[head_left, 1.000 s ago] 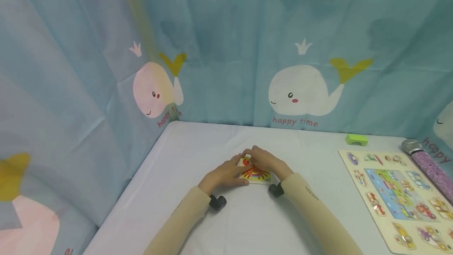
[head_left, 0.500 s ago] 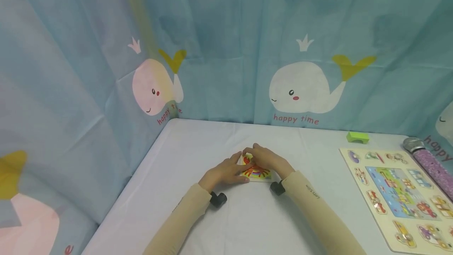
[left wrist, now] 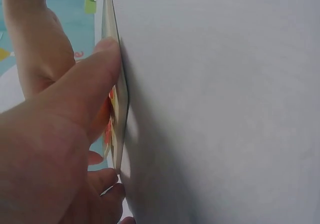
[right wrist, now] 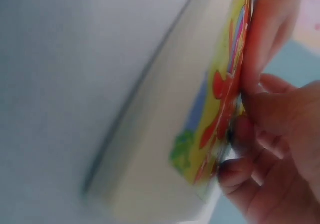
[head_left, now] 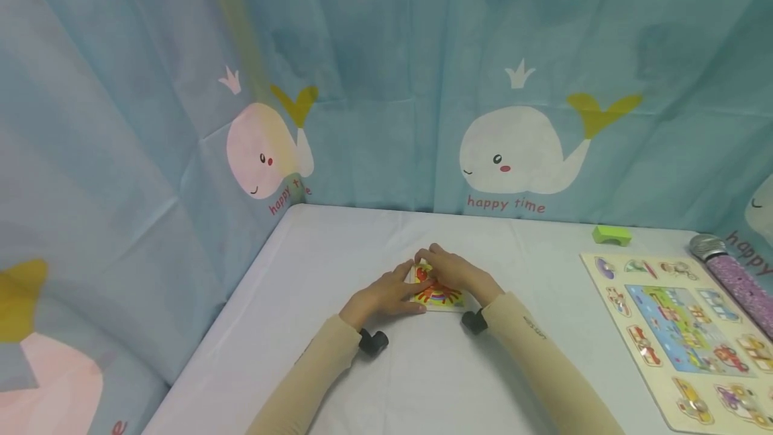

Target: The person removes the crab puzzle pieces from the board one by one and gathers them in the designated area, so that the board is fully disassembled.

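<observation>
A small wooden puzzle board (head_left: 445, 307) with a bright crab-like picture lies flat on the white table between both hands. My left hand (head_left: 386, 294) spans its left side: the thumb lies along the near edge, and one straight finger reaches over the picture. In the left wrist view, that thumb (left wrist: 92, 73) rests against the board's pale edge. From the far right comes my right hand (head_left: 449, 268), its fingers curled over the picture. The right wrist view shows its fingertips (right wrist: 236, 170) and thumb close together at a raised red puzzle piece (right wrist: 227, 101), partly hidden.
On the right lies a larger wooden peg puzzle board (head_left: 652, 368) with vehicle pieces. Beyond it are a green arch block (head_left: 612, 235) and a glittery pink microphone (head_left: 739, 287). A blue whale-print curtain (head_left: 386, 153) borders the table at the back and left.
Both hands keep nearly the same place on the small puzzle board. The whole view has shifted slightly; nothing else has visibly moved.
</observation>
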A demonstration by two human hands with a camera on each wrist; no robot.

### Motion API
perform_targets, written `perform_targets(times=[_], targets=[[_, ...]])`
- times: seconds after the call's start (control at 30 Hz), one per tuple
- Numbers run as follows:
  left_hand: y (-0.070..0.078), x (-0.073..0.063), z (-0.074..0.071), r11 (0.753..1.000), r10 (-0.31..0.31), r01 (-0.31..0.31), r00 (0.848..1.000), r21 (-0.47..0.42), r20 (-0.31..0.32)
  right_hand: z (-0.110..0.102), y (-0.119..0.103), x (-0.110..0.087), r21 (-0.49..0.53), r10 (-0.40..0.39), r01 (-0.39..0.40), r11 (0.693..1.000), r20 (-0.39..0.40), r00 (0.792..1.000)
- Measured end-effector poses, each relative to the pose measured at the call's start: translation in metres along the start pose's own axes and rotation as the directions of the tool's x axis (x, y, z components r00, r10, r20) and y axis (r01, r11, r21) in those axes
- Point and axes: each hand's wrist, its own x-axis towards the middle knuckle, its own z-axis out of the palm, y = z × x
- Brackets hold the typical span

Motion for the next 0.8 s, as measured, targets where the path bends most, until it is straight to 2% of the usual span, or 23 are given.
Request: perform_targets(times=[0.23,0.47,0.67,0.8], targets=[[-0.001,0.002,0.002,1.000,0.008,-0.009,1.000,0.027,0.007,0.001,0.004,0.000,0.063,0.001,0.004,0.998,-0.089,0.996],[0.000,0.002,0.002,1.000,-0.009,0.009,1.000,0.014,0.009,0.002,0.009,0.000,0.068,-0.015,0.023,0.997,-0.114,0.993],[0.000,0.002,0.002,1.000,-0.010,0.010,1.000,0.021,0.007,-0.001,0.008,-0.002,0.154,-0.005,0.023,0.988,-0.117,0.993],[0.000,0.002,0.002,0.999,-0.017,0.017,1.000,0.035,0.007,-0.002,0.011,-0.001,0.250,-0.024,0.058,0.966,-0.136,0.990]])
